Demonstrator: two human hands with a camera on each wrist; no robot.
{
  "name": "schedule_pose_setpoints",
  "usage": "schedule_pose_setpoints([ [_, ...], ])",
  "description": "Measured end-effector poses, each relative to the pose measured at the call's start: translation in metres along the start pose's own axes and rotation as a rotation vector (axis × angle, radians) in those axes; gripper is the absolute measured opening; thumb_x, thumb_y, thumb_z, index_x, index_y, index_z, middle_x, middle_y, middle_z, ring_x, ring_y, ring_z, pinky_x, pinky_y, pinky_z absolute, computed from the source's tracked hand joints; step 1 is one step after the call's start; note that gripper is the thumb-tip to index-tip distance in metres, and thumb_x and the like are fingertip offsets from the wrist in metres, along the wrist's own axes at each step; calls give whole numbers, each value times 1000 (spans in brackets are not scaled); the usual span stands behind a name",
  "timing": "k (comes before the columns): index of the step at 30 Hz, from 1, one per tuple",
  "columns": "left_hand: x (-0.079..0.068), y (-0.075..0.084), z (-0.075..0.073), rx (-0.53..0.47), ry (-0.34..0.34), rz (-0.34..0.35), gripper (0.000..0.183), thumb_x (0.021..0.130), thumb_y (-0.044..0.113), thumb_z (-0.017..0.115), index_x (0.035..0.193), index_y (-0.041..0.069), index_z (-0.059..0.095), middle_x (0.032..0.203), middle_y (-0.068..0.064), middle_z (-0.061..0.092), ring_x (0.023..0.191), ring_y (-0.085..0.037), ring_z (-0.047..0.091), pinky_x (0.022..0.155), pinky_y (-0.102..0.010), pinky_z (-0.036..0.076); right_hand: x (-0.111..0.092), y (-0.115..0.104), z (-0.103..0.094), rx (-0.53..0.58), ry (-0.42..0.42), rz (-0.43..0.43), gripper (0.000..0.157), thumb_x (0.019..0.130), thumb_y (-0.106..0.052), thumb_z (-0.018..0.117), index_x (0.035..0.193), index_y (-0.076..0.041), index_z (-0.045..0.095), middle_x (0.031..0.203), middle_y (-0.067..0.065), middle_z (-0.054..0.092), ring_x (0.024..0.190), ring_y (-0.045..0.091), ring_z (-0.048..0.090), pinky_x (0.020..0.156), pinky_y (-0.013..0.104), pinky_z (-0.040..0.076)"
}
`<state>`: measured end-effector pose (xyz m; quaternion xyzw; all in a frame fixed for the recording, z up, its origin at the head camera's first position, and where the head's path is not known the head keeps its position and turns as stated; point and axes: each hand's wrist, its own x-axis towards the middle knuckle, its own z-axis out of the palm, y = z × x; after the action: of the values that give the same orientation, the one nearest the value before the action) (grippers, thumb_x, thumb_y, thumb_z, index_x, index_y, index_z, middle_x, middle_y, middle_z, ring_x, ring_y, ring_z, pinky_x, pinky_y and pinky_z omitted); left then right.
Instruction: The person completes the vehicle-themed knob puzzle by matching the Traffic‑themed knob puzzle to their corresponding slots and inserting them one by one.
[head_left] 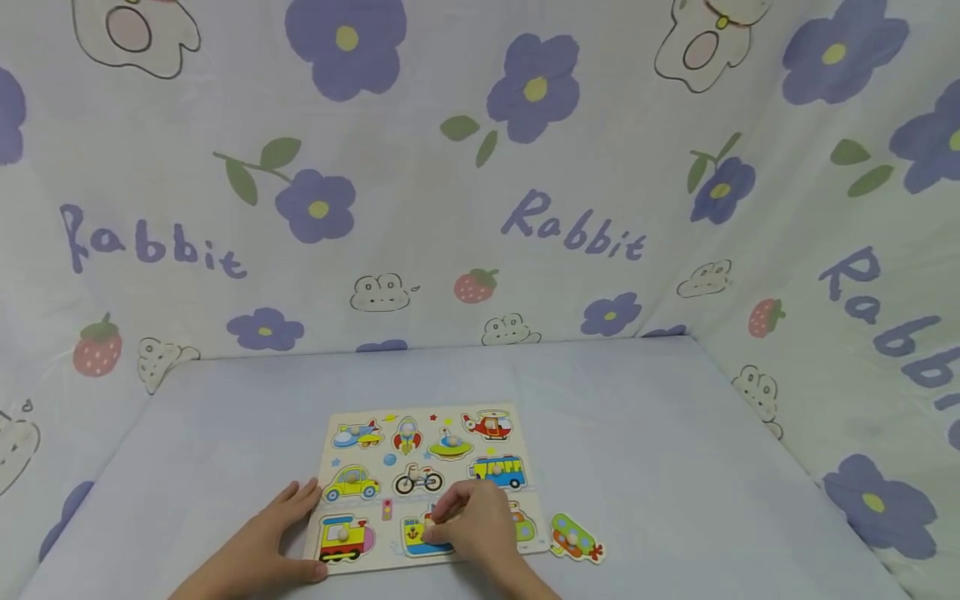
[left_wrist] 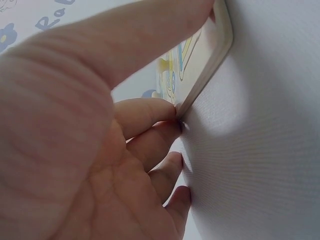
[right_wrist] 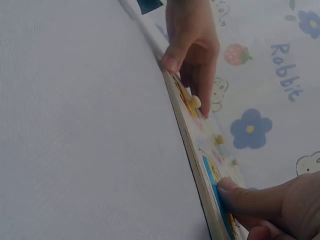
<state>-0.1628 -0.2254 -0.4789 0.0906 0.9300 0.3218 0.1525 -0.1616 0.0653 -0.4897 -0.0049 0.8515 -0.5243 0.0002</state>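
Note:
A wooden peg puzzle board [head_left: 386, 546] with vehicle pieces lies on the table. My right hand [head_left: 480, 521] is over its front row, thumb and index finger pinching the boat piece [head_left: 414, 531] by its knob. The boat sits in or over its recess; its right part is hidden by the hand. My left hand [head_left: 258, 542] touches the board's left edge with extended fingers, the thumb at the front left corner beside the train piece [head_left: 341, 542]. In the left wrist view, fingertips [left_wrist: 170, 107] meet the board's side.
A green and orange submarine piece [head_left: 577, 537] lies loose on the table, right of the board. Behind the table hangs a white cloth [head_left: 420, 225] with purple flowers and "Rabbit" lettering. A green piece [head_left: 525, 525] is partly hidden behind the right hand.

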Motion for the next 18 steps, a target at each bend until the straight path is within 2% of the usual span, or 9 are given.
schedule_pose_setpoints([
  [9,0,0,1,-8,-2,-28,112,59,51,89,150,7,41,158,-14,29,144,-43,14,106,-68,23,1,2,-1,8,-29,-17,31,55,-9,96,66,-15,68,61,-8,64,58,9,62,58,27,48],
  [18,-1,-1,0,-6,8,15,110,60,49,89,149,5,42,157,-14,31,144,-43,15,106,-67,24,2,1,-3,4,-34,-4,30,56,-11,96,67,-16,69,61,-8,64,59,9,62,60,27,48],
])
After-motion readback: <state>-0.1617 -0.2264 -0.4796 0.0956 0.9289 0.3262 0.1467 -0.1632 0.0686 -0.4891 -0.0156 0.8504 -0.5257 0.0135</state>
